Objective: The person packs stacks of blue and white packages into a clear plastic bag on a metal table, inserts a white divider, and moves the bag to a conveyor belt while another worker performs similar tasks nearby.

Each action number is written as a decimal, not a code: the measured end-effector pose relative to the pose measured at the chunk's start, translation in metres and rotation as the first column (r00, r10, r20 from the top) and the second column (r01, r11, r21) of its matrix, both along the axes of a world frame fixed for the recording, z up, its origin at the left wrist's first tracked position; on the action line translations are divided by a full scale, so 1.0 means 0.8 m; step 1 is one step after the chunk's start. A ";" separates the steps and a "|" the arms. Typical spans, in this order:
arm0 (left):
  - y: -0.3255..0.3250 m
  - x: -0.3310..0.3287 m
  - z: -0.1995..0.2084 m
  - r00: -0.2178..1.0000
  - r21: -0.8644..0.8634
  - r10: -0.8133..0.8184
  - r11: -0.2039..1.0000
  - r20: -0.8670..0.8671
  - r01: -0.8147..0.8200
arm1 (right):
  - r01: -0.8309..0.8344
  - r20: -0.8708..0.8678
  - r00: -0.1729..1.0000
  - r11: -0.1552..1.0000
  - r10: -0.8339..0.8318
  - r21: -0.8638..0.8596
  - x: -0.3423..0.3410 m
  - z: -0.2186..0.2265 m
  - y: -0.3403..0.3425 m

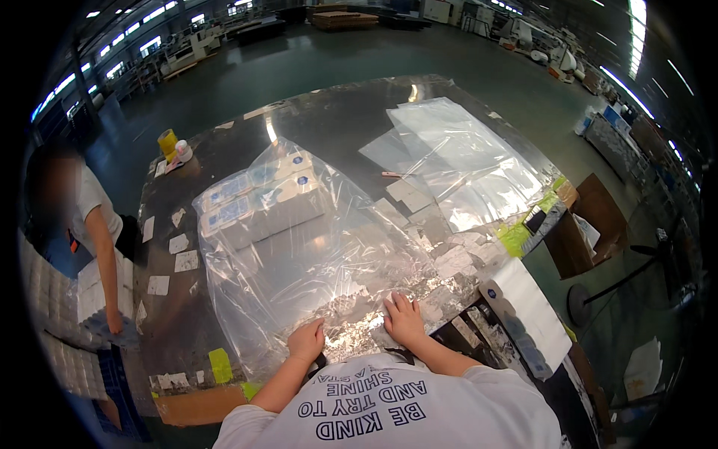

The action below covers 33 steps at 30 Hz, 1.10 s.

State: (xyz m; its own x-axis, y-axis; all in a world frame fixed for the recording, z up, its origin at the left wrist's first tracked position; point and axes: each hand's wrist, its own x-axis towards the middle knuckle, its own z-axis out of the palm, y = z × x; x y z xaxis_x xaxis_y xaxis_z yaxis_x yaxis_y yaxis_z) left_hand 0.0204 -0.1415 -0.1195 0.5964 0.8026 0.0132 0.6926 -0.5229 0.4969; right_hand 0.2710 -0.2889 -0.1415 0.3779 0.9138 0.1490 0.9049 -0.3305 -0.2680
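Note:
A large clear plastic bag [299, 262] lies spread over the dark metal table, its near end reaching toward me. Inside its far part sits a block of white packs with blue labels [273, 213]. At the bag's near edge my left hand [306, 341] is closed, fingers curled on the film. My right hand [404, 322] rests on the near table area beside the film, fingers stretched out and apart. Whether the right fingers touch the bag's edge is hard to tell under the glare.
Stacked clear plastic sheets [471, 161] lie at the far right. A long white pack [526, 314] stands beside my right arm. A yellow tape roll [167, 142] is at the far left corner. A co-worker's hand [114, 322] touches packs at left. An open cardboard box [587, 228] stands right.

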 end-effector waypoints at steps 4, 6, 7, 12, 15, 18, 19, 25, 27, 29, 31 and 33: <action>0.001 -0.002 -0.007 1.000 0.032 -0.016 0.999 0.009 0.015 | -0.012 -0.014 1.000 1.000 0.013 0.007 0.000 0.004 0.001; -0.001 -0.002 0.000 1.000 0.015 -0.011 1.000 0.005 0.011 | -0.022 -0.047 0.999 1.000 0.022 0.009 0.000 0.006 0.002; 0.000 0.001 -0.003 0.999 0.017 -0.030 0.999 0.020 0.030 | -0.030 -0.065 0.997 1.000 0.031 0.010 0.003 0.007 -0.001; 0.006 -0.006 -0.018 0.997 0.040 -0.056 0.998 0.060 0.054 | 0.156 -0.180 0.978 0.943 -0.106 0.293 0.103 0.060 -0.020; 0.003 -0.006 -0.009 0.997 0.053 -0.070 0.996 0.023 0.069 | 0.356 -0.031 0.925 0.838 -0.378 0.413 0.208 0.104 -0.055; 0.000 -0.006 -0.005 0.998 0.018 -0.062 0.998 -0.011 0.062 | 0.611 0.112 0.703 0.677 -0.702 0.409 0.300 0.123 -0.116; 0.002 -0.005 -0.008 0.996 0.041 -0.085 0.996 0.011 0.084 | 0.694 0.209 0.584 0.616 -0.784 0.372 0.319 0.122 -0.138; 0.006 -0.006 -0.020 0.996 0.034 -0.087 0.996 0.021 0.086 | 0.554 -0.262 0.655 0.686 -0.709 -0.472 0.348 0.137 -0.146; 0.007 -0.002 -0.014 0.997 0.016 -0.079 0.997 -0.004 0.079 | 0.434 -0.494 0.554 0.739 -0.670 -0.516 0.314 0.127 -0.116; 0.006 0.001 -0.009 0.997 0.004 -0.070 0.998 -0.016 0.070 | 0.377 -0.632 0.494 0.802 -0.597 -0.463 0.279 0.093 -0.093; 0.005 -0.002 -0.011 0.998 -0.014 -0.060 0.998 -0.029 0.059 | 0.352 -0.822 0.368 0.884 -0.434 -0.309 0.229 0.084 -0.078; 0.007 -0.002 -0.012 0.998 -0.022 -0.060 0.998 -0.031 0.060 | 0.362 -0.889 0.291 0.901 -0.354 -0.241 0.192 0.093 -0.073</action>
State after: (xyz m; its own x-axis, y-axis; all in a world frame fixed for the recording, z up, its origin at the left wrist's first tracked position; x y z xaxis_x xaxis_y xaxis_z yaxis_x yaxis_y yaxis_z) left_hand 0.0185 -0.1361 -0.1288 0.6435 0.7651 -0.0231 0.6756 -0.5535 0.4871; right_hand 0.4250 -0.3474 -0.0668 0.5725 0.6518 -0.4974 -0.0932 -0.5510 -0.8293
